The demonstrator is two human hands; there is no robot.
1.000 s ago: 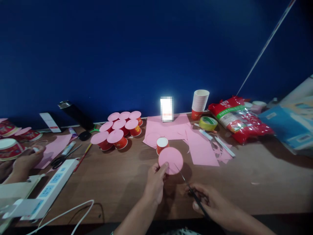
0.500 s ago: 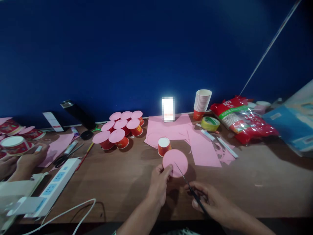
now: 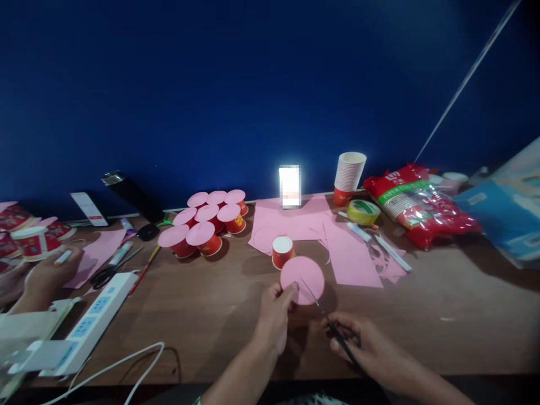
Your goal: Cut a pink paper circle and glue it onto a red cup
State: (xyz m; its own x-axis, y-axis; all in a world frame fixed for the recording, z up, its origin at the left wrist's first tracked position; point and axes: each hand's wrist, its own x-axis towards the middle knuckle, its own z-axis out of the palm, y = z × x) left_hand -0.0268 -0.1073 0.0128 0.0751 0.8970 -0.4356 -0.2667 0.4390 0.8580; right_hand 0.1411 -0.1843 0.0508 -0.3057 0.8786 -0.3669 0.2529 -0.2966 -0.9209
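While a co-worker's hand [image 3: 47, 274] at the far left gripped a small white stick beside some red printed paper bowls [image 3: 29, 243], the person's own work sat at the middle of the brown wooden table [image 3: 202, 320]. Between the two lay black-handled scissors [image 3: 105, 274], a white power strip [image 3: 90, 316] and a cluster of upturned red paper cups capped with pink discs [image 3: 205, 222].

The left hand [image 3: 273, 316] pinched the near edge of a round pink paper disc [image 3: 302, 279], held up just in front of a single upright red paper cup [image 3: 282, 251]. The right hand [image 3: 366, 347] was closed around thin dark scissors [image 3: 327, 320], their tips resting on the disc's face. This looked like the trimming or slitting step; the next move would call for a steady disc and a short, controlled cut.

Further right lay loose pink paper sheets [image 3: 350, 259], a yellow-green tape roll [image 3: 363, 211], a stack of white-lined paper cups [image 3: 349, 177] and a red plastic bag [image 3: 417, 203]. Nothing crowded the hands except the lone cup, close behind the disc.
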